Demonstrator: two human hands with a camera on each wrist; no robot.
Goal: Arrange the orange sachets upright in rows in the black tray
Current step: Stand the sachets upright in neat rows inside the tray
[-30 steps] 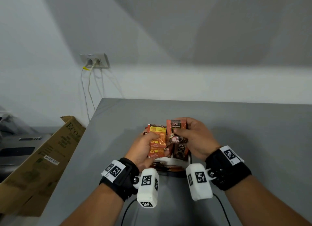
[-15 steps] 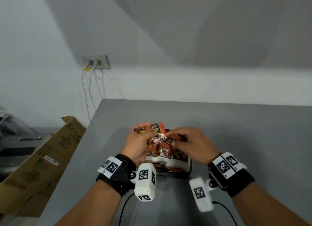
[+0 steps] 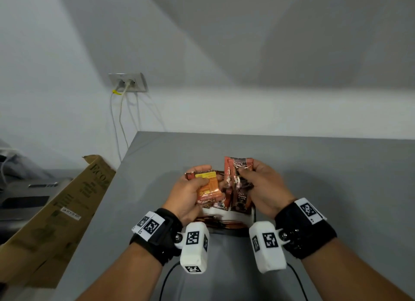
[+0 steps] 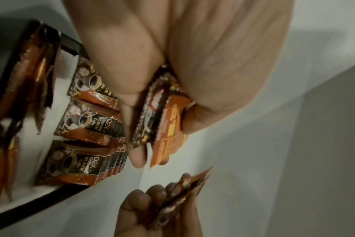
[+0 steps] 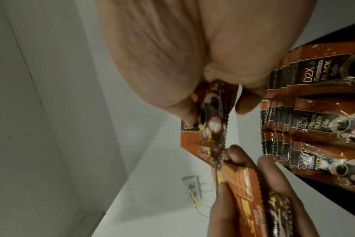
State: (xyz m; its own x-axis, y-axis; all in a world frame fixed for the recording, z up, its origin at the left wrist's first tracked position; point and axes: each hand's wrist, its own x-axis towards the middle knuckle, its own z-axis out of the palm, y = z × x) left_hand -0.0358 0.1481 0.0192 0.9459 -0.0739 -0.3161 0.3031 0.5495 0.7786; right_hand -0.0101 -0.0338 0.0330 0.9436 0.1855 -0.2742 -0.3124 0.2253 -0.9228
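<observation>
Left hand [image 3: 190, 194]: gripped orange sachets [image 3: 207, 188] above black tray [image 3: 254, 213], fingers curled.
Right hand [image 3: 263, 188]: pinched upright sachet [image 3: 238, 168], long axis vertical.

— Where does the tray [image 3: 254, 213] sit?
— On the counter [image 3: 325, 166], just below both grips; sachet rows [image 4: 85, 128] stand upright inside it.
— And the grips?
— Left grip [image 3: 190, 195] and right grip [image 3: 262, 186] side by side above it, each holding sachets.
— Further off?
— Cardboard box [image 3: 56, 210] left of the left grip, wall socket [image 3: 128, 82] beyond.
</observation>
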